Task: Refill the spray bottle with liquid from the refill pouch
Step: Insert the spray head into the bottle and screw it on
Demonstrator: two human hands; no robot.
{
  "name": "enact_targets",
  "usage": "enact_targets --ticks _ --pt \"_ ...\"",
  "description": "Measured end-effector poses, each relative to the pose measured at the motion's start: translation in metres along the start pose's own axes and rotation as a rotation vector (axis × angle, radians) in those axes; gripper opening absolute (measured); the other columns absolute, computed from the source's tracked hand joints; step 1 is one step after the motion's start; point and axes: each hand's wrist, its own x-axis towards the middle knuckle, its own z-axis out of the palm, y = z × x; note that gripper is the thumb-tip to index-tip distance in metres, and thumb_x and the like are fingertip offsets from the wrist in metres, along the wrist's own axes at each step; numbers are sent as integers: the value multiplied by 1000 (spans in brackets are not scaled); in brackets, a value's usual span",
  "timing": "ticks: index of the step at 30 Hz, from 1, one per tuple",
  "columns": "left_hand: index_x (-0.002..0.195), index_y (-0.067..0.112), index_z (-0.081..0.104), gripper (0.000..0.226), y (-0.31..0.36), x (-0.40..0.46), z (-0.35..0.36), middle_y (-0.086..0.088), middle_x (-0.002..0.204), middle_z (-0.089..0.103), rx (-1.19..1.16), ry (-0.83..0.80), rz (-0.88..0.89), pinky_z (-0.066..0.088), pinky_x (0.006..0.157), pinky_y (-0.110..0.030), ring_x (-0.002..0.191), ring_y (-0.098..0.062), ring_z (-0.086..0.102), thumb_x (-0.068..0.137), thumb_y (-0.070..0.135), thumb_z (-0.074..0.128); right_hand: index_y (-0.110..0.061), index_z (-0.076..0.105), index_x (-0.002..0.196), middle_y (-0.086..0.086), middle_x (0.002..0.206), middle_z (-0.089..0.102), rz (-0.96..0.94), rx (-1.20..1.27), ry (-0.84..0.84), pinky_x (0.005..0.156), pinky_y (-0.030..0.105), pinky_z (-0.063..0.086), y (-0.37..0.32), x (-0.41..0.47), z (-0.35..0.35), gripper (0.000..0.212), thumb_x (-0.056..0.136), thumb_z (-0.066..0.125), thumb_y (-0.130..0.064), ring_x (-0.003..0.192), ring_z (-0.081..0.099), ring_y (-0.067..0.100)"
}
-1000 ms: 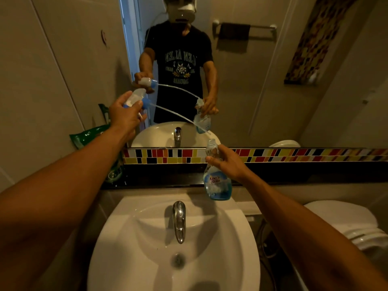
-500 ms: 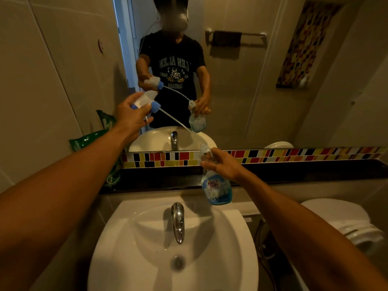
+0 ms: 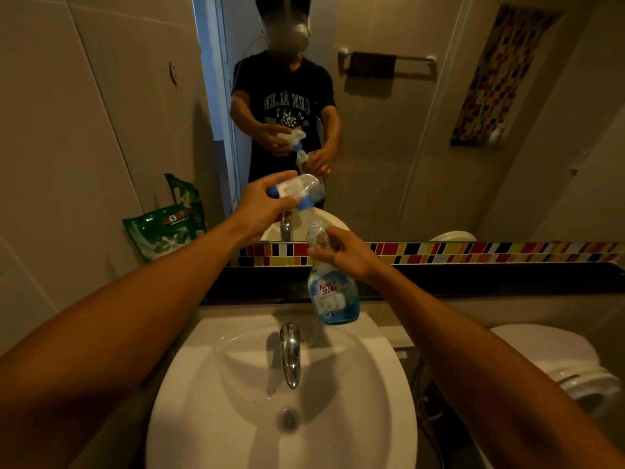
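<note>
My right hand [image 3: 345, 254] grips the neck of a clear spray bottle [image 3: 333, 296] with a blue label and a little blue liquid at the bottom, held above the back of the sink. My left hand [image 3: 260, 206] holds the white and blue trigger spray head [image 3: 297, 191] just above the bottle's mouth, with the blue collar close to the neck. Its dip tube is mostly hidden inside the bottle. A green refill pouch [image 3: 165, 230] leans against the left wall on the dark ledge, away from both hands.
A white sink [image 3: 236, 418] with a chrome tap [image 3: 290, 353] lies below the hands. A mirror [image 3: 406, 130] above a coloured tile strip [image 3: 473, 252] reflects the person. A white toilet [image 3: 554, 360] stands at the right.
My left hand has come down and right with the spray head, from high at the left to just above the bottle's neck. The long dip tube has gone down into the bottle.
</note>
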Motion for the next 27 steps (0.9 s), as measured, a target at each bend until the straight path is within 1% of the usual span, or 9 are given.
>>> enact_targets --ticks 4,7,10,16,18,20,21,24,27 --pt "134 20 63 56 -6 -8 3 -7 123 64 32 -54 -11 60 89 -46 110 -28 66 86 -5 72 -18 65 120 6 110 75 -11 23 -16 94 47 62 -5 3 2 31 96 72 -36 101 74 23" --pt "134 21 63 54 -8 -14 3 -6 119 65 78 -68 1 59 90 -50 106 -27 67 86 -5 70 -18 65 122 5 110 76 -12 44 -20 93 47 63 -5 3 5 33 95 73 -36 101 75 22" --pt "136 21 61 55 -8 -19 1 -3 120 63 113 -93 -10 58 91 -49 107 -25 66 87 -3 70 -18 65 121 5 110 75 -22 19 -19 91 44 63 -6 2 7 32 96 72 -37 100 74 21" --pt "134 28 58 55 -13 -23 -1 -9 125 61 135 -148 -18 59 89 -50 109 -29 67 85 8 76 -18 65 120 2 108 75 -19 49 -32 86 37 61 -7 -1 10 30 96 72 -35 98 75 19" --pt "132 30 55 55 -12 -25 5 -7 125 61 149 -143 2 63 79 -40 107 -27 67 84 17 79 -17 65 122 4 111 75 -20 83 -25 86 36 61 -9 -2 11 32 96 72 -34 100 74 19" --pt "133 27 52 55 -12 -27 12 -6 125 59 170 -102 54 58 67 -20 103 -19 65 85 18 78 -15 64 126 6 115 75 -23 114 -11 92 41 61 -12 -2 13 36 96 73 -33 104 74 22" --pt "134 23 52 55 -12 -27 15 -6 125 59 181 -73 83 54 63 -14 101 -16 64 86 16 78 -15 65 126 7 116 75 -26 121 -5 94 45 61 -13 -1 14 38 95 74 -33 106 74 24" --pt "134 17 52 54 -11 -25 17 -9 124 59 191 -39 135 53 63 -12 95 -12 63 86 11 77 -13 66 126 8 115 76 -26 137 12 97 49 61 -15 0 16 38 94 75 -33 106 74 26" --pt "135 20 51 54 -7 -26 15 -5 123 58 215 -67 139 56 67 -15 96 -12 65 88 11 75 -13 67 125 8 114 77 -29 135 25 97 51 61 -16 1 15 37 95 74 -33 105 75 26"
